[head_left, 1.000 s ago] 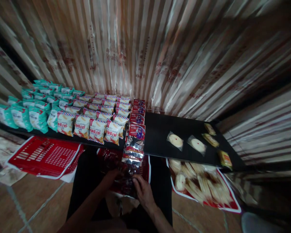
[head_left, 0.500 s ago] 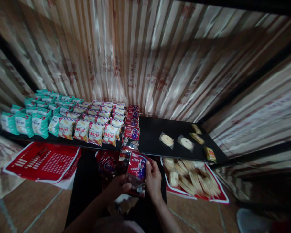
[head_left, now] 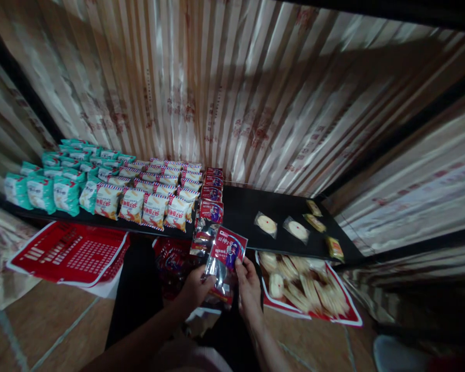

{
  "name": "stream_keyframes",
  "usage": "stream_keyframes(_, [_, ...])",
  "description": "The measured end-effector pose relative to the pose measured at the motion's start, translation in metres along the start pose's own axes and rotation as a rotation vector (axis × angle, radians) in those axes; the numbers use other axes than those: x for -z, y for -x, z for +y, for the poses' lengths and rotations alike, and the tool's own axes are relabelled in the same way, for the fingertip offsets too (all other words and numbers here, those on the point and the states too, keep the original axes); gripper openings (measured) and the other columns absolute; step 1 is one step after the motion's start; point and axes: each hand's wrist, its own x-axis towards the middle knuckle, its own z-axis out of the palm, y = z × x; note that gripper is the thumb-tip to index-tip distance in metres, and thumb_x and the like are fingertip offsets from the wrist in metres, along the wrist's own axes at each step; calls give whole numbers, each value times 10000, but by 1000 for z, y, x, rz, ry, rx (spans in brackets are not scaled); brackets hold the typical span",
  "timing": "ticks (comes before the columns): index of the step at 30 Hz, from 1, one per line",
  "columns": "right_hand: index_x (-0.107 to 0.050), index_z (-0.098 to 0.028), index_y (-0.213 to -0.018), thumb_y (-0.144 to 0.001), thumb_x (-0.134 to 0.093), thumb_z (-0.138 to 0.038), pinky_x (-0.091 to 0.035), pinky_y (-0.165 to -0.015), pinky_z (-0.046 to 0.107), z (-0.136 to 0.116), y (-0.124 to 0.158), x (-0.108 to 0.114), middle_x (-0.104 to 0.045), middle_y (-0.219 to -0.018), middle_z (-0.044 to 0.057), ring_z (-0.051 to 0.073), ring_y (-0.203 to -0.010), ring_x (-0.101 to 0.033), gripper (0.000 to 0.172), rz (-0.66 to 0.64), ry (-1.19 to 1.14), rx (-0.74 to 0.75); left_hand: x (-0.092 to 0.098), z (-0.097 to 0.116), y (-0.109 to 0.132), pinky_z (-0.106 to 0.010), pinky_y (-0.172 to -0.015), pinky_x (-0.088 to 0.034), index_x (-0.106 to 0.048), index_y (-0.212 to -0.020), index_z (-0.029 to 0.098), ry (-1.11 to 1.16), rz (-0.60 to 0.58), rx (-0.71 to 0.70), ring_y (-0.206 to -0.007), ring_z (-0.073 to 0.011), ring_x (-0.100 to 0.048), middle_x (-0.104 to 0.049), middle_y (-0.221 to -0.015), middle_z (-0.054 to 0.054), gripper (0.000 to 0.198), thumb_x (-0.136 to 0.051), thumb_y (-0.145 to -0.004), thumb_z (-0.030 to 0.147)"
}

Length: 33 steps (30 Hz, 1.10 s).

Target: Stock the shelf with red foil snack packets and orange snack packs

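Pinched at its two sides by the left hand (head_left: 196, 290) and the right hand (head_left: 248, 288), one flat, shiny red-and-purple plastic packet (head_left: 228, 252) is held between the dark-clothed knees (head_left: 135, 281), just in front of the long black shelf (head_left: 242, 206). The left thumb lies over its lower left part; the right thumb presses the printed front near the right edge (the other fingers are partly hidden, so how firm the hold is, I cannot tell). In my judgement, the step in hand is to handle this single packet and turn its print to view. Next move, I think, calls for a light, even pinch, because such thin plastic may bend. The packet tilts a little, and its top overlaps, in this view, the near end of the narrow row of similar red packets (head_left: 212, 194); touching or apart is unclear. Both forearms (head_left: 147, 328) reach forward from below, with the hands close together and the thumbs uppermost.
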Motion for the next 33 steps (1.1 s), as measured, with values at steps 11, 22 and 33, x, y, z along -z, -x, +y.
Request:
stream_keyframes(11, [-371, -198, -1332, -697, -693, -471, -536, -818, 387, 10, -15, -10, -687, -1070, 104, 238, -918, -672, 762, -79, 124, 103, 2, 10, -10, -287, -789, -470, -564, -1053, 128, 134, 34, 7, -869, -208, -618, -677, -965, -92, 362, -525, -743, 310])
stream_keyframes(22, [-281, -212, -1408, -711, -686, -451, -546, -815, 377, 4, -24, -29, -697, -1037, 75, 232, -929, -672, 840, -110, 130, 94, 12, 12, -27, -297, -812, -470, -531, -1084, 136, 97, 78, -34, -910, -220, -623, -677, -991, -87, 379, -524, -726, 261])
stream_keyframes(33, [-507, -178, -1271, -651, -715, -417, -543, -753, 354, 1, -51, -45, -711, -939, 58, 215, -829, -664, 696, -170, 171, 87, 26, 28, -55, -278, -807, -481, -551, -1132, 141, 168, 113, 7, -941, -196, -628, -683, -1043, -77, 372, -501, -770, 208])
